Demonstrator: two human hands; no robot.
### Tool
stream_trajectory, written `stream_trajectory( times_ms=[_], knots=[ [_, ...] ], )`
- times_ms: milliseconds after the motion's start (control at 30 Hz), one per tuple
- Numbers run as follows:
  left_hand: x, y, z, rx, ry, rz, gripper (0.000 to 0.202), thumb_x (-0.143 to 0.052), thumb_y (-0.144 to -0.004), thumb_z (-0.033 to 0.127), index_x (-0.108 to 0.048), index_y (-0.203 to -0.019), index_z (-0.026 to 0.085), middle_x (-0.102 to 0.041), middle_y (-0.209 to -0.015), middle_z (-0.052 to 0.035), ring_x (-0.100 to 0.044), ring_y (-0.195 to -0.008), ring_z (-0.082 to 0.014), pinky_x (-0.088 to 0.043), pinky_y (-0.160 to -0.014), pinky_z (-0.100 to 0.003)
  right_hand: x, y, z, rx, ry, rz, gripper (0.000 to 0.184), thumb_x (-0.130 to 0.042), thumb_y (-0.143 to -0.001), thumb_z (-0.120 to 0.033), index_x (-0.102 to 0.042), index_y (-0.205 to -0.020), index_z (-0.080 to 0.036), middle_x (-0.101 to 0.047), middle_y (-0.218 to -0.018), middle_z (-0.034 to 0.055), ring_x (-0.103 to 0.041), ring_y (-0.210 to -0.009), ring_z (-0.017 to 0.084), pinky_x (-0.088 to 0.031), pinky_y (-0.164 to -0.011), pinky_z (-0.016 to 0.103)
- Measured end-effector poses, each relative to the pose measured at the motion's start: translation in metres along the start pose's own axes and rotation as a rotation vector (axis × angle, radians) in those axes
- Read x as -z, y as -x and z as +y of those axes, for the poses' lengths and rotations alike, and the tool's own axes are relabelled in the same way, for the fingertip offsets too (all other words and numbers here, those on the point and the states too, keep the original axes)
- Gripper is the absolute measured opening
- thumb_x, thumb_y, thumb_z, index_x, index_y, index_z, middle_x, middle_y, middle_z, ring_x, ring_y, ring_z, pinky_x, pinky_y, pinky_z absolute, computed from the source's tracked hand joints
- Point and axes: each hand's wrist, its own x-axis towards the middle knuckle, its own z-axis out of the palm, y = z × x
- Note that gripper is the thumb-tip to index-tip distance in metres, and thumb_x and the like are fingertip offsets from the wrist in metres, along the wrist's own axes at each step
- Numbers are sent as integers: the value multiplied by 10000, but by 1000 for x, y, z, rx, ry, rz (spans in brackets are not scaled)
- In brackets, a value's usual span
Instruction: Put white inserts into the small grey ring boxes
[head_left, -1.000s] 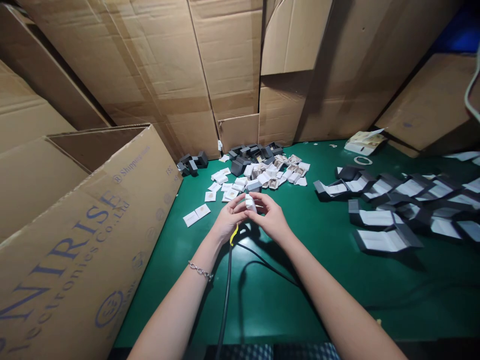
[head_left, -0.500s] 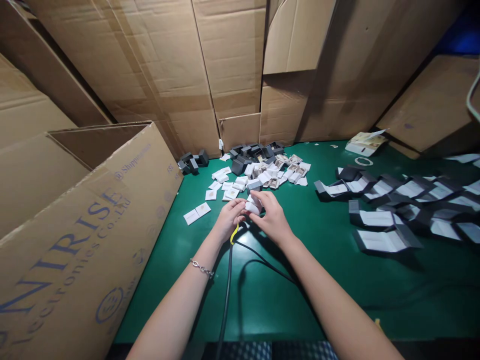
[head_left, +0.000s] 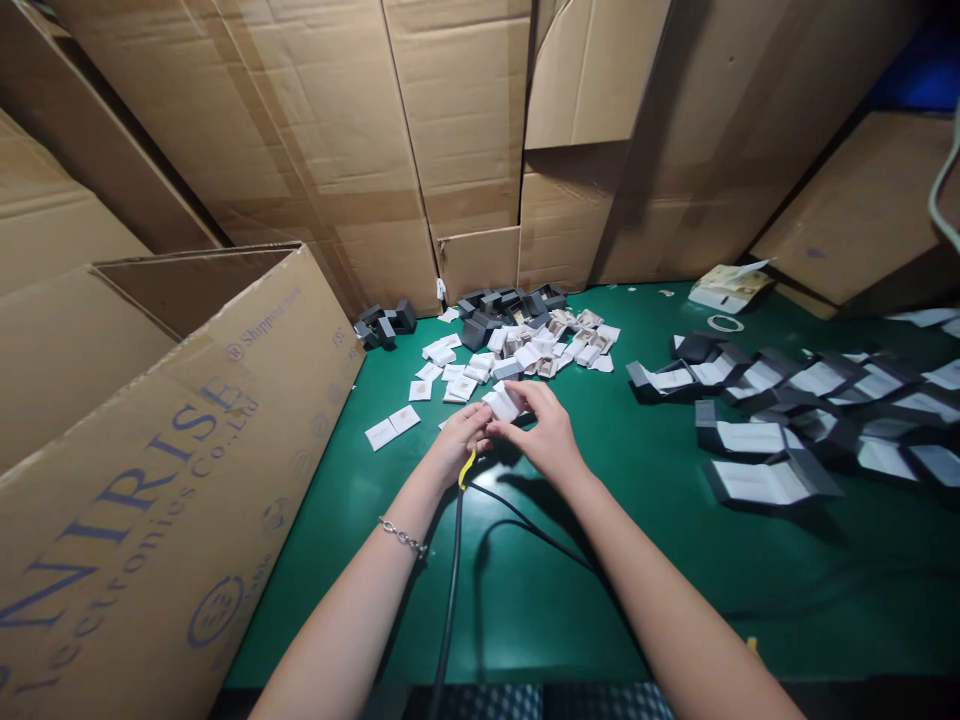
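Over the middle of the green table (head_left: 570, 590), my left hand (head_left: 459, 442) and my right hand (head_left: 546, 436) meet, and both pinch a small white folded card piece (head_left: 502, 403) between their fingertips. A bracelet sits on my left wrist. Under the left hand a black cable with a yellow tip (head_left: 466, 468) runs back toward me. Just beyond the hands lies a heap of small white cards and dark grey box parts (head_left: 525, 345). Two loose white cards (head_left: 392, 427) lie to the left of my hands.
A large open carton with blue print (head_left: 150, 480) stands along the left edge. Flattened cardboard sheets (head_left: 450, 130) wall off the back. Several open dark boxes with white inserts (head_left: 795, 420) spread over the right side, with a tape ring (head_left: 725, 322) and paper stack (head_left: 729, 284) behind.
The white piece has been turned and shifted slightly left between my fingertips; my right hand's fingers have moved over it. Both arms stay in about the same place.
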Motion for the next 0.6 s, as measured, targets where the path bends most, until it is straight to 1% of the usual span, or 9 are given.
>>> stream_trajectory(
  times_ms=[67,200,300,367,433,600],
  knots=[
    [0,0,0,-10,11,21,369,-750,-609,396,-592,-815,133,-579,-687,7,-517,-567,-52,-370,-495,-153,-1,-1,0,-76,-57,4,385,-664,-691,-284,-585,-1064,-233,-593,-1017,57,-572,-915,193,-491,-793,339],
    [1,-1,-1,-45,4,52,340,-762,-591,384,-594,-746,133,-559,-657,17,-493,-550,-42,-372,-490,-146,-7,-2,3,-300,-252,-22,411,-663,-661,-298,-575,-1051,-206,-614,-1051,76,-611,-873,181,-512,-770,340],
    [0,-2,-2,-96,-77,77,338,-775,-567,352,-630,-777,130,-576,-679,5,-491,-558,-49,-387,-508,-158,-11,-4,7,-420,-433,-24,417,-666,-641,-316,-566,-1027,-194,-633,-1058,88,-633,-870,182,-515,-793,353],
    [-1,-1,-2,-138,-174,88,342,-778,-557,332,-652,-802,130,-592,-699,-4,-491,-566,-59,-390,-514,-171,-13,-4,10,-459,-511,-14,431,-674,-627,-319,-562,-1023,-191,-641,-1052,92,-641,-875,185,-515,-802,357],
    [-4,0,0,-173,-264,102,317,-767,-565,333,-662,-784,129,-591,-681,-1,-485,-566,-69,-389,-519,-182,-13,-4,13,-486,-543,-7,451,-686,-614,-312,-560,-1029,-187,-642,-1053,97,-645,-873,187,-517,-799,355],
    [-9,4,4,-240,-380,156,274,-726,-599,367,-668,-729,133,-580,-637,8,-469,-566,-85,-367,-520,-198,-13,-3,16,-508,-522,1,458,-689,-619,-307,-563,-1042,-183,-636,-1066,109,-644,-877,185,-520,-788,347]
  ],
)
